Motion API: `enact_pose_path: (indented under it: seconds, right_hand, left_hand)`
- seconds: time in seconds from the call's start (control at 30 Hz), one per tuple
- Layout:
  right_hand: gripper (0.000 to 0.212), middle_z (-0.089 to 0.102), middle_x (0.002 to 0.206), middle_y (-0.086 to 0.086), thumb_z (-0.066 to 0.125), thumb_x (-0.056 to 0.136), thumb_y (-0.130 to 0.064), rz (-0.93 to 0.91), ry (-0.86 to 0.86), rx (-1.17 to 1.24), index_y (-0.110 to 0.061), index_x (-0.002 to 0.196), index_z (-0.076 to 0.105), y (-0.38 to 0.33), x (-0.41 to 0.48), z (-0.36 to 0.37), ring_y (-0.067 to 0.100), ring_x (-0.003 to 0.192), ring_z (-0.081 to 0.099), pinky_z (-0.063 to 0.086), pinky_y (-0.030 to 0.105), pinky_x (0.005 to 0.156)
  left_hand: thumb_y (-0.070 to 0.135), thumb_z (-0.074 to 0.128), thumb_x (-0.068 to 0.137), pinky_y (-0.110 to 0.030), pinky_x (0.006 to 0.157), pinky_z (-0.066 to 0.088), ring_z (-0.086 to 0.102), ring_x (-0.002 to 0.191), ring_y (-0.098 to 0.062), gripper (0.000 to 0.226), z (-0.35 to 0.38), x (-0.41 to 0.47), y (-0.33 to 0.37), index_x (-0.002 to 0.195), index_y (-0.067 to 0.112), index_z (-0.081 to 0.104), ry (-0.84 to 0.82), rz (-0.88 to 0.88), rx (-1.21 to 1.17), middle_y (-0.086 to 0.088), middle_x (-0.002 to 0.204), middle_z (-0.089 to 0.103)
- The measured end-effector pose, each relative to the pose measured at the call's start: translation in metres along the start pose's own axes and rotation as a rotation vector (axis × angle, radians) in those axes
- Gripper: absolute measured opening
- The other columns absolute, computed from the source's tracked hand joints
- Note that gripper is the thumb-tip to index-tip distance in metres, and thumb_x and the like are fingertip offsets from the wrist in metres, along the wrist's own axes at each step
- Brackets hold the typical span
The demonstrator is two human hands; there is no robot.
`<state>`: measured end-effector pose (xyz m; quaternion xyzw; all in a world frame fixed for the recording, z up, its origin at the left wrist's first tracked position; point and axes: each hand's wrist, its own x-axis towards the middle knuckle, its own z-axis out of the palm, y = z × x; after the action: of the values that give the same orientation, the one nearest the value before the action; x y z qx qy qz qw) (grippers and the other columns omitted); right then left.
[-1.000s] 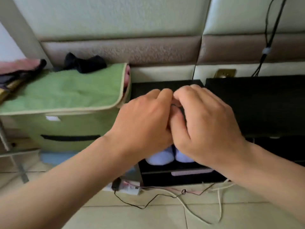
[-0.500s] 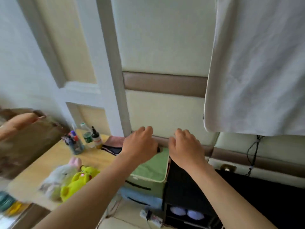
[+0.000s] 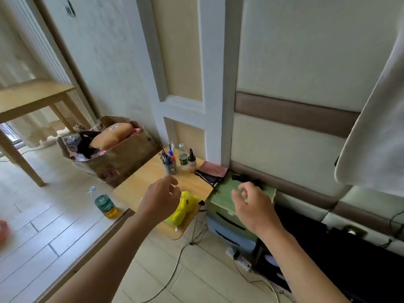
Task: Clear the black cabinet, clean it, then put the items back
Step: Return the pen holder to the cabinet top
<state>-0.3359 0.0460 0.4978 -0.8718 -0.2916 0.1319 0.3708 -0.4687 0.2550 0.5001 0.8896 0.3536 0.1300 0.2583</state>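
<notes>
Left hand (image 3: 160,199) has its fingers loosely curled and holds nothing visible; it hovers over the small wooden table (image 3: 140,186), right above the yellow plush (image 3: 185,206) lying on the table's near edge. Right hand (image 3: 254,206) is the same, fingers relaxed and half curled with no grip, just right of the table over the green fabric box (image 3: 223,201). Black cabinet (image 3: 349,259) sits on the floor right of the table, past the green box and against the padded wall, with neither hand touching it. At the table's far edge are a pen cup (image 3: 170,166), two bottles (image 3: 184,159) and a pink cloth (image 3: 215,168). A drink bottle (image 3: 105,204) stands on the floor left of the table, and an open cardboard box (image 3: 131,156) of soft toys is behind the table to the left. A power strip (image 3: 240,258) lies on the floor, right of the table.
</notes>
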Motion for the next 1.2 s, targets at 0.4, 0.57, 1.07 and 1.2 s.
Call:
enact_pose_path:
  seconds: [0.4, 0.57, 1.07, 1.2]
  right_hand:
    - [0.028, 0.064, 0.086, -0.012, 0.052, 0.099, -0.033, 0.276, -0.034, 0.156, -0.016, 0.121, 0.054, -0.096, -0.013, 0.151, 0.019, 0.097, 0.062, 0.049, 0.037, 0.090]
    - [0.029, 0.065, 0.076, -0.003, 0.053, 0.097, -0.033, 0.332, -0.043, 0.170, -0.016, 0.121, 0.054, -0.095, 0.004, 0.162, 0.020, 0.081, 0.061, 0.051, 0.042, 0.083]
    - [0.016, 0.068, 0.087, -0.006, 0.054, 0.097, -0.031, 0.423, -0.101, 0.262, -0.023, 0.110, 0.052, -0.053, 0.114, 0.171, 0.017, 0.085, 0.061, 0.040, 0.030, 0.067]
    - [0.011, 0.066, 0.082, -0.007, 0.054, 0.099, -0.029, 0.482, -0.113, 0.230, -0.023, 0.107, 0.050, -0.047, 0.135, 0.190, 0.012, 0.076, 0.057, 0.039, 0.030, 0.063]
  left_hand:
    - [0.022, 0.058, 0.095, -0.033, 0.075, 0.050, 0.060, 0.083, -0.020, 0.020, -0.062, 0.020, -0.191, 0.114, 0.015, 0.061, -0.078, -0.109, -0.047, 0.000, 0.091, 0.064]
    - [0.024, 0.060, 0.095, -0.033, 0.072, 0.052, 0.060, 0.077, -0.015, 0.022, -0.051, 0.038, -0.200, 0.115, 0.015, 0.061, -0.147, -0.139, -0.066, 0.007, 0.081, 0.061]
    - [0.023, 0.060, 0.094, -0.033, 0.071, 0.055, 0.064, 0.074, -0.013, 0.012, -0.023, 0.124, -0.184, 0.105, 0.027, 0.057, -0.204, -0.230, 0.000, 0.005, 0.083, 0.066]
    - [0.022, 0.060, 0.094, -0.023, 0.061, 0.045, 0.058, 0.073, -0.008, 0.014, -0.006, 0.167, -0.194, 0.108, 0.024, 0.058, -0.245, -0.186, 0.008, 0.011, 0.082, 0.060]
